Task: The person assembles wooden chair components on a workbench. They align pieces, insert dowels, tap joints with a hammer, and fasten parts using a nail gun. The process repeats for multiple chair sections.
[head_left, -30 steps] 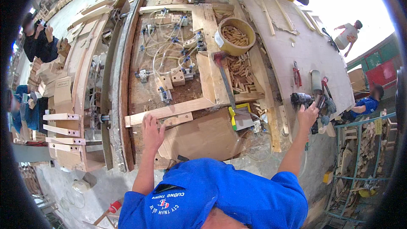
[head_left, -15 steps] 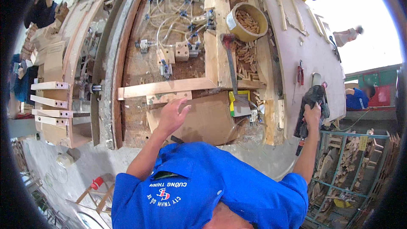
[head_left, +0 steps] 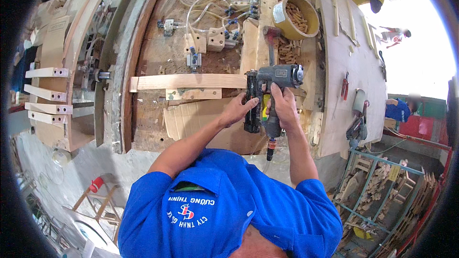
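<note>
My right hand [head_left: 283, 106] is wrapped tight around the grip of the nail gun [head_left: 267, 91], fingers curled closed. My left hand [head_left: 237, 110] pinches the gun's black magazine, fingertips pressed against its side. I see the gun standing over the right end of the wood strip [head_left: 186, 81], which lies across the jig [head_left: 201, 43]. Cardboard [head_left: 191, 122] sits just below my hands. Past the strip, a yellow bucket [head_left: 296, 17] of wood pieces rests near the jig's right side.

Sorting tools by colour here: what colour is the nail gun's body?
Dark grey to black: the nail gun, gripped by the right hand, shows best in the head view.
</note>
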### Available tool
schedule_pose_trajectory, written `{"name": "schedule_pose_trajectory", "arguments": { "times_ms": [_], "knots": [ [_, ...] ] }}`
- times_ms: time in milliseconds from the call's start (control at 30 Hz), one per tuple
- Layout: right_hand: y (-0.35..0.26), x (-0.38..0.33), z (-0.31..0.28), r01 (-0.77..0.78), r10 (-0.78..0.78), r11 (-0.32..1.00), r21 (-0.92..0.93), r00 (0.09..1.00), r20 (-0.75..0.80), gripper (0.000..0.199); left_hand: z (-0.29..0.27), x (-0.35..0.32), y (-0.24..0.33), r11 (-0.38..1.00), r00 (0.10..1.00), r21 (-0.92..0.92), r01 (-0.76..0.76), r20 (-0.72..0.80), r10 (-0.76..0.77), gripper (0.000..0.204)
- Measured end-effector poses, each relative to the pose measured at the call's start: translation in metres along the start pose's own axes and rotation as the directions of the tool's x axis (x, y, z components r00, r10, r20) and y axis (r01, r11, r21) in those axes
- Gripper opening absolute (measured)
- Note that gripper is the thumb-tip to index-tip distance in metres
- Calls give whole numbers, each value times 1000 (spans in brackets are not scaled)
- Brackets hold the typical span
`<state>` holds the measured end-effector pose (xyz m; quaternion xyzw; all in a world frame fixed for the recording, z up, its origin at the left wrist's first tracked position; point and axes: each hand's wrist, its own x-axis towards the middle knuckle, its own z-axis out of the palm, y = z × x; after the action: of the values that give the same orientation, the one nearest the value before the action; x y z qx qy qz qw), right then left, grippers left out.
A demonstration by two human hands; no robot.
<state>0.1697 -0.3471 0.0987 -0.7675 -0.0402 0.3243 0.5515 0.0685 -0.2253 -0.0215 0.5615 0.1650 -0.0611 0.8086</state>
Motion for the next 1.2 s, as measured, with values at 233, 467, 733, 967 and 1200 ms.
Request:
{"name": "schedule_pose_trajectory", "arguments": {
  "times_ms": [233,467,733,967,1200],
  "knots": [
    [-2,16,12,-29,28,991,-130,1000,-12,31,-4,8,-11,980,998,-194,51,37,-44,55],
    [-4,16,18,-42,39,967,-250,999,-20,31,-6,8,-12,982,999,-188,23,26,-19,50],
    [-6,17,18,-32,27,966,-257,999,-22,34,-7,8,-5,941,989,-309,139,93,-115,49],
    [-12,12,23,1,-10,954,-299,1000,-27,34,-4,7,-6,948,998,-311,60,38,-51,53],
    [0,15,14,-23,31,970,-243,999,28,35,0,0,-6,949,987,-270,161,31,-158,60]
  ]
}}
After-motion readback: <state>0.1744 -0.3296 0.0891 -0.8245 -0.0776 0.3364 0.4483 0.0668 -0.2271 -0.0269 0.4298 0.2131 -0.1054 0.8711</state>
